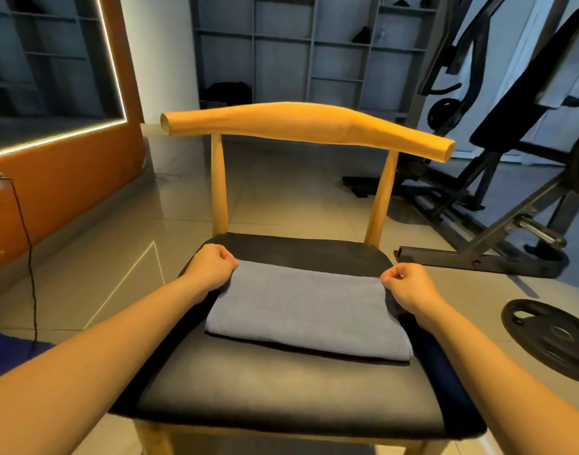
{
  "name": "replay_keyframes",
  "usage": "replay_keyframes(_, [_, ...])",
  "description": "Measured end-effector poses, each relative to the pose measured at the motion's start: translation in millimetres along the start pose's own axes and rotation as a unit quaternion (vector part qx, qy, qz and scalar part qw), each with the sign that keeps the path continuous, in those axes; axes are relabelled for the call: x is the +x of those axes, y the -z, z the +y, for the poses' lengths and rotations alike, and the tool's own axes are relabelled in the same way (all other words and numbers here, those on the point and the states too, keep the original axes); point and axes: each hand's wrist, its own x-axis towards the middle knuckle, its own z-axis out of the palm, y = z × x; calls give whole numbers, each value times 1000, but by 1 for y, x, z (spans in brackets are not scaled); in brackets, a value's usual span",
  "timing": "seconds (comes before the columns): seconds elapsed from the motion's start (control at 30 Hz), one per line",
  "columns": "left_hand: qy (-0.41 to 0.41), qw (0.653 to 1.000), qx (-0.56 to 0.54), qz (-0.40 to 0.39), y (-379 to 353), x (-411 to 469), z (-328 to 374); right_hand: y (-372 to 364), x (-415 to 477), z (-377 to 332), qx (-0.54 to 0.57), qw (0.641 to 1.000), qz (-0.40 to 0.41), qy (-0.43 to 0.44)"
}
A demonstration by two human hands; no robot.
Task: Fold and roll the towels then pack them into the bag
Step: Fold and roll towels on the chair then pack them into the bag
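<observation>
Matt grey cloth towel [301, 310], smooth black seat [281, 399] w/ wood backrest [301, 124].

There is just one camera, worn on the person's head. It looks forward and down at a chair [291, 382] close in front, with both arms reaching into view from the bottom. The wide view also takes in the floor and shelves far behind.

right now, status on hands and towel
Left hand and right hand pinching far corners of grey towel. Towel folded, flat on black chair seat. No bag in view, nothing in the way.
</observation>
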Motion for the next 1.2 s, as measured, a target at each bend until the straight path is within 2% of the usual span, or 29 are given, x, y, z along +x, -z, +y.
replay_keyframes(0.1, [-37, 998, 42, 8, -4, 5, 3, -1, 5, 2, 2, 1000, 1, -8])
replay_keyframes(0.17, [-49, 995, 83, 7, -7, 10, 6, -2, 10, -1, -36, 999, 18, 9])
replay_keyframes(0.3, [-45, 981, 188, 1, -10, 18, 10, -1, 18, -10, -222, 968, 58, 99])
replay_keyframes(0.37, [-33, 963, 267, 2, -3, 14, 14, 2, 18, -15, -282, 952, 28, 120])
replay_keyframes(0.4, [-20, 955, 294, -23, 2, 11, 17, 4, 19, -18, -289, 950, -8, 119])
replay_keyframes(0.5, [27, 944, 295, -146, 6, -1, 25, 7, 28, -24, -257, 954, -126, 86])
replay_keyframes(0.57, [46, 937, 284, -196, -2, -7, 29, 8, 30, -28, -231, 955, -175, 58])
replay_keyframes(0.7, [50, 934, 285, -207, 2, -3, 41, 13, 22, -39, -210, 953, -215, 34])
replay_keyframes(0.8, [68, 955, 218, -187, 24, 16, 53, 21, 5, -39, -57, 962, -266, -31])
replay_keyframes(0.9, [5, 975, 170, -143, 36, 35, 77, 26, -18, -31, 83, 946, -298, -95])
replay_keyframes(1.0, [-133, 974, 173, -59, 21, 50, 96, 22, -47, -20, 160, 925, -318, -134])
replay_keyframes(1.03, [-176, 956, 233, -17, 12, 49, 96, 18, -58, -17, 152, 928, -311, -136])
replay_keyframes(1.1, [-233, 897, 374, 38, -11, 34, 89, 10, -75, -12, 98, 954, -261, -106])
replay_keyframes(1.13, [-257, 886, 385, 34, -21, 19, 84, 7, -80, -11, 69, 967, -233, -77])
replay_keyframes(1.2, [-294, 903, 308, -52, -32, -23, 74, 5, -87, -12, 7, 983, -183, -18])
